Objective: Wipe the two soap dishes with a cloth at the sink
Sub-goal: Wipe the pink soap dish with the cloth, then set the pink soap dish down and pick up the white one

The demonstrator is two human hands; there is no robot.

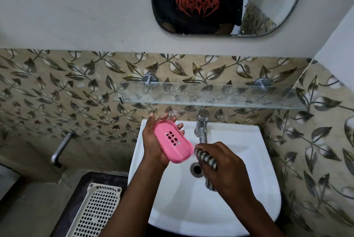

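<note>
- Soap dish point(173, 140), pink, slotted in the middle; held tilted above the left part of the white sink point(239, 188), centre of the frame, with its long axis running upper left to lower right.
- Left hand point(153, 147) cradles it from below. The fingers point(179, 126) curl up round the far edge; the thumb is hidden behind the dish.
- Right hand point(224, 165) is bunched round a checked cloth point(207, 158), fingers wrapped tight. One tail of the cloth hangs down under the hand.
- The cloth sits just beside the lower right end of the dish; cannot tell whether they touch.
- Only one dish in view. A white perforated tray point(95, 210) lies on the dark surface at lower left; the second dish is not visible.
- Judgement: the wipe on this dish is about to start or has barely started.
- Risk: the hold is a cradle rather than a firm clamp. A hard push from the cloth at the free end could lever the dish out of the palm and drop it into the basin.
- Risk: the hanging cloth tail is near the drain point(196, 169) and could drag or catch there.
- Risk: the tap point(202, 129) spout is close above the right knuckles, so a wide stroke could knock it.
- Glass shelf point(210, 94) sits above, well apart from the hands.
</note>
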